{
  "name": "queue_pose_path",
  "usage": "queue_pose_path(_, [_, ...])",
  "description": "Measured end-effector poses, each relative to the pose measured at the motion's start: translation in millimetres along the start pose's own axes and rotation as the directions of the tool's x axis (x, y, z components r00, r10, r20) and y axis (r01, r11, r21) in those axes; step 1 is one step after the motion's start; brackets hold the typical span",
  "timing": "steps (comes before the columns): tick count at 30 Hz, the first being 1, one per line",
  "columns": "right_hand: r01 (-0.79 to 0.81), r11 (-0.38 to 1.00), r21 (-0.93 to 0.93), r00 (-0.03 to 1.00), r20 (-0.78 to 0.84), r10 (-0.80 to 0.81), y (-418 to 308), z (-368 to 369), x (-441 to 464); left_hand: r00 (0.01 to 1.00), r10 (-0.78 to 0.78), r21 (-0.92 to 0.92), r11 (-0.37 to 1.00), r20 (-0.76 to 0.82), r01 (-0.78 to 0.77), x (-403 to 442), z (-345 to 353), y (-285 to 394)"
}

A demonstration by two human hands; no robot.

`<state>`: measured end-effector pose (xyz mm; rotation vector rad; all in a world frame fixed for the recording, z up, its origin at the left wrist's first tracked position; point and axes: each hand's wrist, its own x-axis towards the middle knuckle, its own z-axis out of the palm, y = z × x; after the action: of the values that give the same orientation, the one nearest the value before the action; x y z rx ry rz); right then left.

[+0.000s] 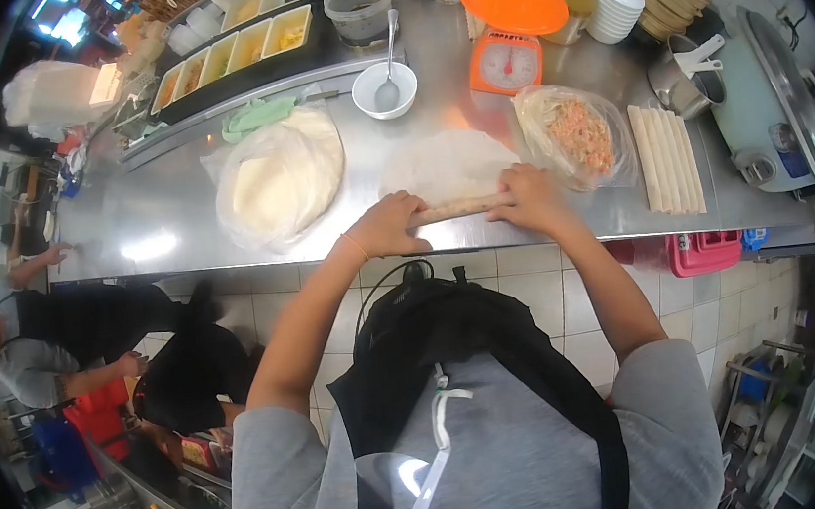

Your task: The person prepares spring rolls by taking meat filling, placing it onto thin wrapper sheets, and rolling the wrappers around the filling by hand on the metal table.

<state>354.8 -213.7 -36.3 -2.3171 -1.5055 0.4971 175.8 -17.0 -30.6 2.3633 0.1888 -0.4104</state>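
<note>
A thin round wrapper lies on the steel counter, its near edge rolled around filling into a narrow roll. My left hand holds the roll's left end, fingers curled over it. At the right end, my right hand grips it the same way. To the right of my right hand sits an open plastic bag of orange-and-white filling. Further right, several finished rolls lie side by side. A stack of round wrappers in plastic is left of my left hand.
Behind the wrapper stand a white bowl with a spoon and an orange scale. Ingredient trays line the back left, and a large cooker stands far right. Co-workers are at the left.
</note>
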Motion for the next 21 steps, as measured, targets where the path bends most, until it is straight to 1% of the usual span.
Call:
queue_pose_path(1, [-0.006, 1.0, -0.021, 0.997, 0.072, 0.008, -0.9, -8.4, 1.2, 0.996, 0.085, 0.117, 0.99, -0.042, -0.079, -2.5, 2.8, -0.7])
queue_pose_path(2, [-0.018, 0.999, -0.037, 0.989, 0.144, 0.023, -1.7, -10.9, -0.1, 0.999, 0.021, 0.132, 0.991, -0.033, -0.016, 0.2, 6.4, 0.1])
queue_pose_path(3, [-0.028, 0.999, -0.032, 0.99, 0.14, 0.032, -12.2, 5.3, 3.8, 0.999, 0.026, 0.137, 0.99, -0.023, -0.023, 1.9, 8.7, 0.2])
queue_pose_path(4, [0.09, 0.996, 0.009, 0.996, 0.03, -0.09, -30.3, 32.4, 13.6, 1.0, 0.002, 0.217, 0.976, -0.017, 0.002, 5.4, 11.7, 0.4])
queue_pose_path(5, [0.212, 0.977, 0.032, 0.974, -0.085, -0.209, -39.0, 45.8, 18.3, 1.0, -0.022, 0.295, 0.955, -0.017, 0.026, 8.8, 13.5, 1.8])
queue_pose_path(6, [0.205, 0.978, 0.031, 0.975, -0.09, -0.202, -38.4, 43.3, 15.7, 1.0, -0.015, 0.299, 0.954, -0.013, 0.018, 8.6, 12.3, 7.7])
queue_pose_path(8, [0.138, 0.989, 0.045, 0.983, -0.127, -0.132, -38.9, 38.1, 11.8, 0.999, -0.023, 0.407, 0.913, -0.043, 0.039, 1.9, 10.4, 19.1])
queue_pose_path(9, [0.113, 0.993, 0.035, 0.984, -0.14, -0.107, -23.5, 32.6, 4.6, 0.999, -0.019, 0.409, 0.912, -0.042, 0.035, 0.6, 14.4, 17.0])
queue_pose_path(10, [0.089, 0.996, 0.022, 0.985, -0.152, -0.085, -1.6, 24.5, -5.6, 0.994, -0.048, 0.405, 0.91, -0.094, 0.082, 0.1, 19.8, 12.0])
queue_pose_path(11, [0.094, 0.995, 0.016, 0.984, -0.151, -0.09, 13.6, 16.6, -12.0, 0.985, -0.078, 0.396, 0.908, -0.152, 0.133, 0.7, 21.5, 8.7])
queue_pose_path(12, [0.081, 0.987, 0.137, 0.988, -0.139, -0.061, 23.0, 7.2, -19.2, 0.984, -0.081, 0.391, 0.91, -0.155, 0.137, 0.4, 19.4, 7.2])
queue_pose_path(13, [0.064, 0.964, 0.259, 0.992, -0.124, -0.033, 27.4, 3.0, -22.9, 0.989, -0.073, 0.314, 0.943, -0.131, 0.112, 0.2, 15.0, 4.8])
queue_pose_path(14, [0.066, 0.963, 0.263, 0.992, -0.121, -0.035, 28.1, 1.5, -23.4, 0.992, -0.064, 0.238, 0.967, -0.105, 0.087, -0.3, 10.2, 1.5])
queue_pose_path(15, [0.022, 0.948, 0.317, 0.995, -0.097, 0.009, 25.1, -3.7, -21.9, 0.992, -0.069, 0.24, 0.966, -0.105, 0.093, 0.7, 7.5, -5.8])
queue_pose_path(16, [-0.021, 0.929, 0.369, 0.996, -0.072, 0.051, 23.5, -6.1, -18.8, 0.986, -0.122, 0.029, 0.992, -0.109, 0.126, 3.4, 6.1, -15.7])
queue_pose_path(17, [-0.015, 0.928, 0.373, 0.996, -0.074, 0.046, 24.8, -5.5, -15.4, 0.979, -0.174, -0.184, 0.971, -0.104, 0.153, 6.4, 5.7, -24.5])
queue_pose_path(18, [-0.014, 0.936, 0.352, 0.996, -0.081, 0.045, 27.7, -4.7, -12.3, 0.978, -0.179, -0.182, 0.971, -0.106, 0.158, 8.7, 4.7, -28.9])
queue_pose_path(20, [-0.01, 0.943, 0.332, 0.995, -0.087, 0.041, 31.2, -4.2, -8.4, 0.973, -0.133, -0.104, 0.988, -0.188, 0.115, 12.5, 5.9, -37.0])
queue_pose_path(21, [0.055, 0.959, 0.278, 0.988, -0.151, -0.013, 32.3, -4.2, -7.1, 0.972, -0.136, -0.104, 0.988, -0.189, 0.118, 14.4, 8.9, -34.5])
